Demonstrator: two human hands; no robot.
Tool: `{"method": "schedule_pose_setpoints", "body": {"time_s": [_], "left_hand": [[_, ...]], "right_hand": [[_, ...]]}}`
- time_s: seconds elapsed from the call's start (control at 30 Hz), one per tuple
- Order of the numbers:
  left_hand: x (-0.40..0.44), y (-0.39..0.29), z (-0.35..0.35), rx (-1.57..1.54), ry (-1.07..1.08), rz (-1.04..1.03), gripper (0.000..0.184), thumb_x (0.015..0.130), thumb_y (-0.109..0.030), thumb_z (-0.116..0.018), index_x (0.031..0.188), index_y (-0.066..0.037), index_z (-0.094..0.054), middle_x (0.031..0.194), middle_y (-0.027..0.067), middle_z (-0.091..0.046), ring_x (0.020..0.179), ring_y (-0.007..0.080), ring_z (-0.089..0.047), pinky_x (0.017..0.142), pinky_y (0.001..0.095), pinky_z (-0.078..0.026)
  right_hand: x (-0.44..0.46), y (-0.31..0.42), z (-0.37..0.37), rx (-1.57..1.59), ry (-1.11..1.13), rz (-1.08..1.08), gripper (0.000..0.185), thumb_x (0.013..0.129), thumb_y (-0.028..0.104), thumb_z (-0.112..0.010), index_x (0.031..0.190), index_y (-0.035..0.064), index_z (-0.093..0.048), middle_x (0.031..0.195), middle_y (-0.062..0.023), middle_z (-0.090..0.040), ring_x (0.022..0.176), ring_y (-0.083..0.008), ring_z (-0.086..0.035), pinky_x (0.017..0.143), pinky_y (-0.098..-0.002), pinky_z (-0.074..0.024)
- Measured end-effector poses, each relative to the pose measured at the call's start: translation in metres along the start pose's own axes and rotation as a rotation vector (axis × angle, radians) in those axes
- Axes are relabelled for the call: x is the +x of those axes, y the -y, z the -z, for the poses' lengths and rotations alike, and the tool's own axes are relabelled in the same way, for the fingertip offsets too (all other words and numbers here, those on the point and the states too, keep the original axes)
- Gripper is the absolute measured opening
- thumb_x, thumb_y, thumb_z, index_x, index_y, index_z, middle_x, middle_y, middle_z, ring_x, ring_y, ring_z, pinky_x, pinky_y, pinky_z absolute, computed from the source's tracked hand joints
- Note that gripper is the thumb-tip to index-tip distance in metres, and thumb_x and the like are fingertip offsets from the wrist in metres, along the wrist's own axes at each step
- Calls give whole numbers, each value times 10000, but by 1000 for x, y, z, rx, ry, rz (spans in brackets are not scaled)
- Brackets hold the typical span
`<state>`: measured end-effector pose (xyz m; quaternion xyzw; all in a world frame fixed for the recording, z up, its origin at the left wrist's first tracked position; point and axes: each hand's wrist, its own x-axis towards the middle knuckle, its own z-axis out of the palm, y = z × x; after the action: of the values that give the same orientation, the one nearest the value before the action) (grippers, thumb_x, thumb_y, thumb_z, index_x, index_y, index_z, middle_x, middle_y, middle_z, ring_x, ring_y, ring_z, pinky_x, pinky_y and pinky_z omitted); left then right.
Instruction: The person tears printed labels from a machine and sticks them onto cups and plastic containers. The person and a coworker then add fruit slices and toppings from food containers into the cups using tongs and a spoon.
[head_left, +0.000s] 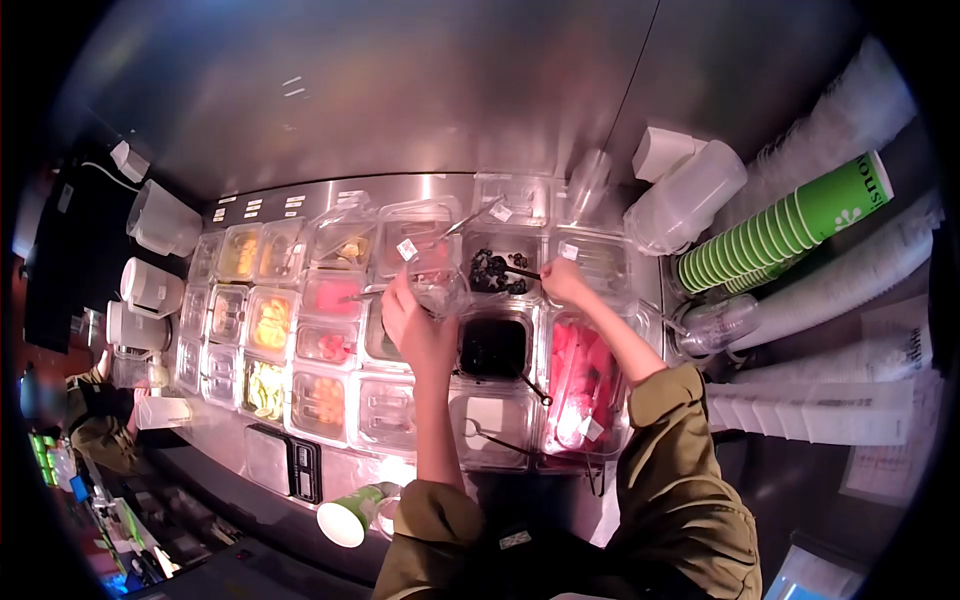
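In the head view, my right hand (566, 281) is closed around the dark handle of a spoon (524, 273). The spoon's far end lies among dark round berries (492, 271) in a clear container. My left hand (414, 325) grips what looks like a clear plastic cup (442, 292), close to the left of the berries. Its contents are hard to make out. Below the berries sits a container of black contents (492, 348) with a utensil resting in it. A container of red pieces (580, 370) lies beneath my right forearm.
Rows of lidded containers, including yellow fruit (270, 322) and green pieces (265, 390), stretch left. A green-and-white paper cup (343, 518) and a scale (280, 462) are in front. Stacked green cups (790, 228) line the right. Another person's sleeve (103, 440) shows at far left.
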<state>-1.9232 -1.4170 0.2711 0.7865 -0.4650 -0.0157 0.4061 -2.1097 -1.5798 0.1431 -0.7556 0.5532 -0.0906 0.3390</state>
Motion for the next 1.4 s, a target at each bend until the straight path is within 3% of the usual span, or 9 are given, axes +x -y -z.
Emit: {"method": "schedule_pose_setpoints", "body": {"time_s": [0.13, 0.23, 0.37, 0.57, 0.73, 0.87, 1.1, 1.27, 1.4], "left_hand": [[5, 4, -24, 109, -57, -167, 703, 590, -64, -690, 1243, -48, -429, 1138, 175, -475, 1063, 341, -450, 956, 454, -287], [13, 6, -36, 175, -14, -81, 685, 618, -158, -697, 1248, -73, -442, 1107, 174, -486, 1041, 344, -463, 888, 452, -347], [19, 9, -49, 82, -33, -98, 742, 584, -148, -750, 1245, -34, -433, 1072, 180, -505, 1004, 368, -476, 892, 434, -362], [20, 3, -31, -361, -10, -30, 898, 467, -19, -810, 1254, 31, -381, 1123, 195, -465, 1065, 357, -448, 930, 391, -372], [-5, 29, -26, -398, -124, 78, 928, 538, -104, -833, 1304, 17, -322, 1259, 188, -400, 1168, 301, -409, 999, 364, -328], [-27, 49, -11, -555, -344, 367, 942, 559, -79, -822, 1317, 51, -278, 1278, 194, -369, 1211, 308, -366, 1010, 357, -316], [-43, 94, -26, -367, -463, 432, 990, 585, -69, -819, 1334, 79, -189, 1325, 233, -296, 1245, 323, -317, 1049, 379, -260], [-45, 85, -24, -468, -409, 455, 1069, 588, -61, -812, 1358, 88, -86, 1366, 244, -226, 1270, 318, -268, 1078, 381, -200], [-79, 59, -32, -373, -419, 654, 939, 709, -158, -720, 1351, 115, -91, 1379, 268, -199, 1287, 341, -238, 1087, 389, -157]], "right_hand": [[-26, 11, 37, 103, -104, 14, 208, 734, 89, -546, 889, 37, -676, 711, -197, -620, 652, -270, -614, 625, -342, -459], [-63, 45, 90, 199, -23, -12, 207, 751, 107, -537, 890, 54, -680, 826, -201, -631, 807, -344, -623, 704, -400, -476], [-103, 88, 101, 41, -202, 293, 196, 800, 132, -566, 959, 60, -656, 750, -205, -620, 745, -322, -620, 702, -404, -475], [-110, 102, 87, -304, -455, 850, 406, 617, 7, -588, 1008, 99, -641, 706, -89, -514, 647, -269, -546, 571, -372, -451], [-108, 103, 75, 130, -248, 616, 242, 777, 56, -603, 1014, 83, -642, 703, -89, -595, 607, -205, -565, 570, -291, -443], [-92, 83, 83, 694, 133, 84, 190, 784, 76, -587, 939, -15, -648, 643, -78, -610, 602, -83, -553, 567, -244, -424], [-38, 20, 38, -351, -115, 234, 269, 728, 48, -508, 955, 2, -644, 751, -219, -633, 745, -332, -643, 661, -395, -501], [4, 17, -14, -467, -111, 245, 202, 736, 27, -497, 860, 12, -656, 830, -232, -628, 798, -377, -619, 716, -454, -506], [20, 18, -36, -639, -49, 329, 187, 732, 23, -512, 856, -9, -648, 850, -213, -632, 822, -357, -620, 725, -457, -509]]}}
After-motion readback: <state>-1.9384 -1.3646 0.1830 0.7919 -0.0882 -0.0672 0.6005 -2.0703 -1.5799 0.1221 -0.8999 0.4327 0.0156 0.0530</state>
